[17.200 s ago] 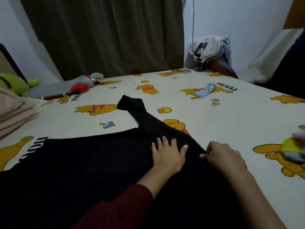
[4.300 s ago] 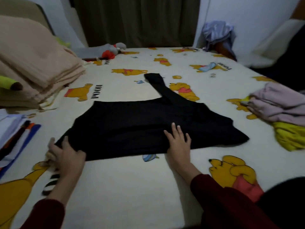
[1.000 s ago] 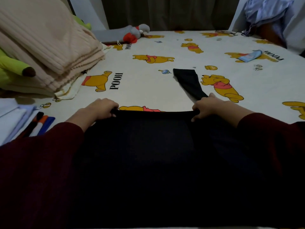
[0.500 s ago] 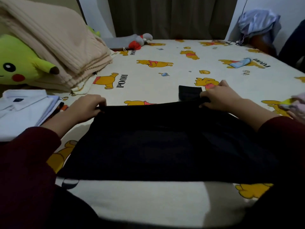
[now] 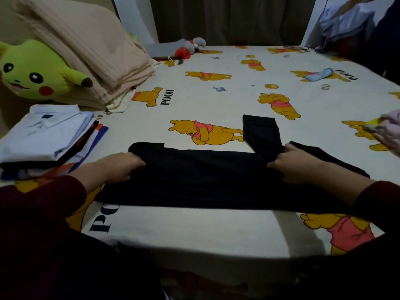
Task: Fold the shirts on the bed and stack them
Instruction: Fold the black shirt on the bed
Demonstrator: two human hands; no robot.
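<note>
A black shirt (image 5: 207, 178) lies folded into a wide band across the bed (image 5: 216, 230) in front of me. One black sleeve (image 5: 263, 132) sticks out from its far edge. My left hand (image 5: 118, 167) grips the shirt's left end with curled fingers. My right hand (image 5: 296, 164) grips the folded cloth at the base of that sleeve. A stack of folded shirts (image 5: 45, 137), a white collared one on top, sits at the left edge of the bed.
A folded beige blanket (image 5: 86, 50) and a yellow plush toy (image 5: 32, 70) lie at the far left. A pile of pink and yellow clothes (image 5: 387, 128) is at the right edge. A grey and red plush (image 5: 184, 47) and hanging clothes (image 5: 346, 20) are at the back.
The shirt has been folded narrower and set lower on the bed. Both hands slid down with its far edge and still hold it; more of the sleeve shows.
</note>
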